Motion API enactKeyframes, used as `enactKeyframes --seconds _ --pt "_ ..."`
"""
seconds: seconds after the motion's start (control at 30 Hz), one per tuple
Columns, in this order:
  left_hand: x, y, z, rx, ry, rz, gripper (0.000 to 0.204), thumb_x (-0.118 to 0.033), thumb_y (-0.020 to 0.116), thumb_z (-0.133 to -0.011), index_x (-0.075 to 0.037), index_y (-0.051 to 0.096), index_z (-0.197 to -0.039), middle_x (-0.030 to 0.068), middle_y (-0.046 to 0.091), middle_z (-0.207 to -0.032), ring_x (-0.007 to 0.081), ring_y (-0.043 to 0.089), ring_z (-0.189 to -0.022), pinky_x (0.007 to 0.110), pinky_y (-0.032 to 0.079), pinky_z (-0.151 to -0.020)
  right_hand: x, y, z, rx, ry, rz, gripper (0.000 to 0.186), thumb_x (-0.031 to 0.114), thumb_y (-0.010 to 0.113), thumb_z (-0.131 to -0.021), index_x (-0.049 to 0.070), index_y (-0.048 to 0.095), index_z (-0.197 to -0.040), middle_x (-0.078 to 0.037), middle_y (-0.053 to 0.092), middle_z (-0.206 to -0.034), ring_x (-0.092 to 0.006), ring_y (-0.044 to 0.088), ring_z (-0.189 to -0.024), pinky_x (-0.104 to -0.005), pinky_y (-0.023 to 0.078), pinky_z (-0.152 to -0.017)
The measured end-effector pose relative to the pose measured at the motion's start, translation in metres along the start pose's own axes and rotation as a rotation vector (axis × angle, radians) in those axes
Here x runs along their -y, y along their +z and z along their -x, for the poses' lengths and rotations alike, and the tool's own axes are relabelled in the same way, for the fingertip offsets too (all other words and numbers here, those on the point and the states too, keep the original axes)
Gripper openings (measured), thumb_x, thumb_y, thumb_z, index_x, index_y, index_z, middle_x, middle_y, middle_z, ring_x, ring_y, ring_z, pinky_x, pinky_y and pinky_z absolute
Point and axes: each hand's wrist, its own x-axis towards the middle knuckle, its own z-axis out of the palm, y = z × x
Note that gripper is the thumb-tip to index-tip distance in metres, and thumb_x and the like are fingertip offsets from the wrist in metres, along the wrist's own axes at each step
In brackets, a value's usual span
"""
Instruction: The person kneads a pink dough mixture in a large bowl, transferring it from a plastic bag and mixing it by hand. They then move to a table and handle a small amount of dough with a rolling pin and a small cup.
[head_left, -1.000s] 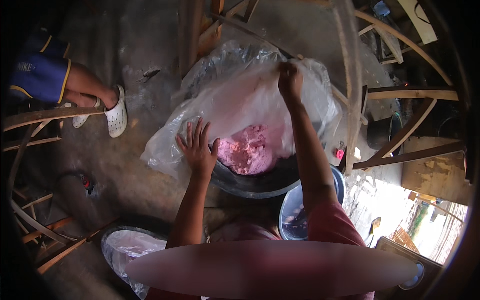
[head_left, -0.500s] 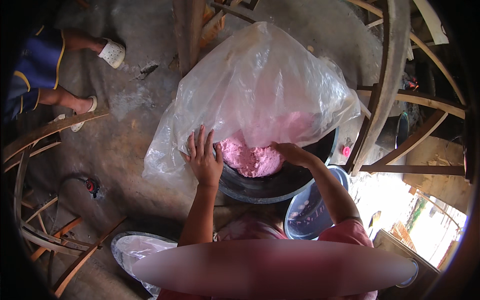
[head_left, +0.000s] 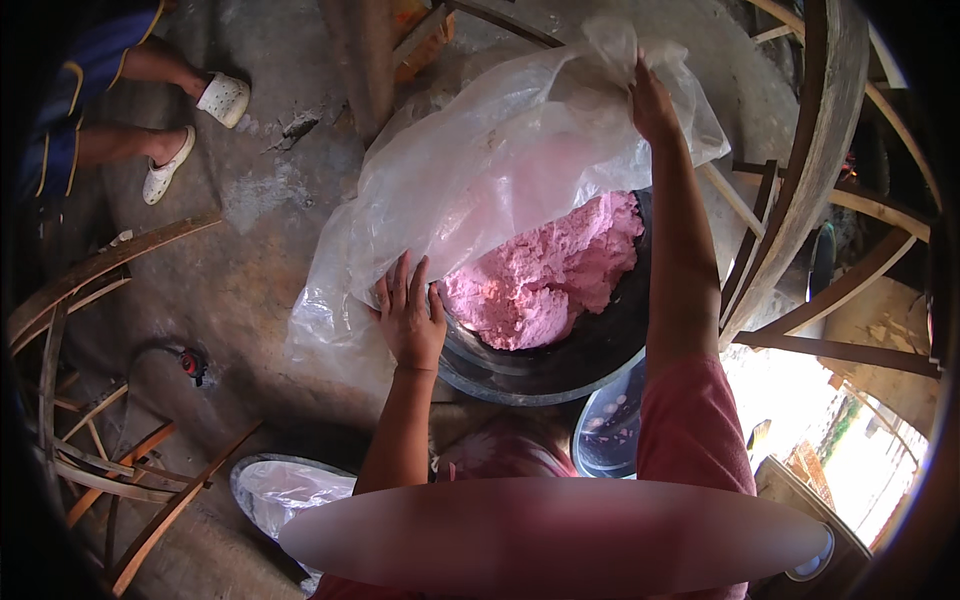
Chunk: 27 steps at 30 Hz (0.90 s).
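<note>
A large clear plastic sheet (head_left: 470, 170) partly covers a dark round basin (head_left: 515, 380) holding a lumpy pink mass (head_left: 545, 275). My left hand (head_left: 408, 320) lies with fingers spread on the sheet's near left edge, over the basin's left side. At the far right, my right hand (head_left: 655, 100) grips the bunched plastic and holds it raised; part of its fingers is hidden in the folds. The right half of the pink mass shows uncovered beneath it.
Another person's legs (head_left: 110, 140) in white clogs are at upper left. Wooden pieces (head_left: 120, 250) surround the workspace on both sides. A blue tub (head_left: 605, 435) and a plastic-lined container (head_left: 290, 490) sit near me. A small red-and-black object (head_left: 192, 367) lies on the floor.
My right hand dropped to the pink mass, then rose far up and right with the plastic, exposing more pink mass. My left hand stayed spread. The other person's legs shifted.
</note>
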Motion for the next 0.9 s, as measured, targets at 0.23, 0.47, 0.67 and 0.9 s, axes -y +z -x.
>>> enactKeyframes --seconds 0.23,0.47,0.67,0.9 --pt "-0.001 -0.002 -0.002 -0.003 -0.004 -0.029 0.038 -0.018 0.058 -0.085 -0.020 0.059 -0.123 -0.0011 0.046 -0.142 0.0301 0.043 -0.126 0.051 0.030 -0.106 0.029 -0.083 0.147 0.410 0.395 0.073 0.054 0.046 0.048 -0.096 0.002 0.056 -0.125 -0.013 0.064 -0.114 -0.0199 0.058 -0.108 -0.0361 0.042 -0.094" --pt "0.000 -0.002 -0.003 0.019 -0.004 0.055 0.033 -0.017 0.056 -0.087 -0.013 0.062 -0.119 0.0046 0.050 -0.139 0.0353 0.037 -0.132 0.050 0.028 -0.110 -0.114 -0.064 0.316 0.990 1.158 -0.367 0.064 0.043 0.051 -0.096 0.004 0.035 -0.144 -0.011 0.040 -0.145 -0.0189 0.033 -0.136 -0.0343 0.023 -0.113" --pt "-0.002 0.000 -0.002 -0.009 0.023 0.000 0.031 -0.018 0.057 -0.087 -0.017 0.064 -0.117 0.0042 0.050 -0.139 0.0340 0.044 -0.124 0.048 0.031 -0.107 -0.154 -0.033 0.339 0.972 1.193 -0.386 0.062 0.044 0.056 -0.092 0.007 0.043 -0.140 -0.009 0.047 -0.139 -0.0206 0.042 -0.129 -0.0337 0.030 -0.110" --pt "-0.001 -0.002 -0.003 0.020 0.024 -0.007 0.028 -0.016 0.056 -0.087 -0.020 0.066 -0.113 0.0025 0.051 -0.138 0.0328 0.045 -0.123 0.048 0.031 -0.104 -0.162 0.001 0.338 0.913 1.389 -0.431 0.050 0.040 0.053 -0.092 0.005 0.054 -0.128 -0.012 0.057 -0.127 -0.0237 0.054 -0.116 -0.0364 0.039 -0.105"
